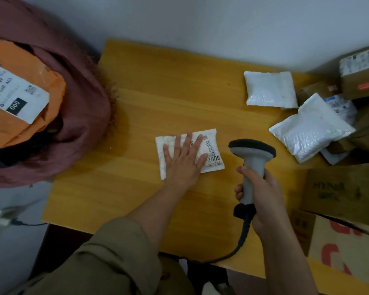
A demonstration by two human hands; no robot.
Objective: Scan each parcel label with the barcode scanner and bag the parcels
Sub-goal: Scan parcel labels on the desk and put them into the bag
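A small white parcel [213, 150] with a printed label lies flat in the middle of the yellow wooden table [136, 103]. My left hand [183, 158] presses on it with straight, spread fingers and covers much of the label. My right hand [262, 199] grips the handle of a grey barcode scanner [250, 158], whose dark head stands just right of the parcel. A dark red cloth bag [83, 99] stands open at the left with an orange labelled parcel [26, 96] inside.
Two white bubble mailers [268, 89] [309, 128] lie at the table's right. Brown cardboard boxes [360, 71] [345, 190] crowd the right edge. The scanner's coiled cable [241, 237] runs off the near edge. A white plug [0, 218] sits on the floor at the left.
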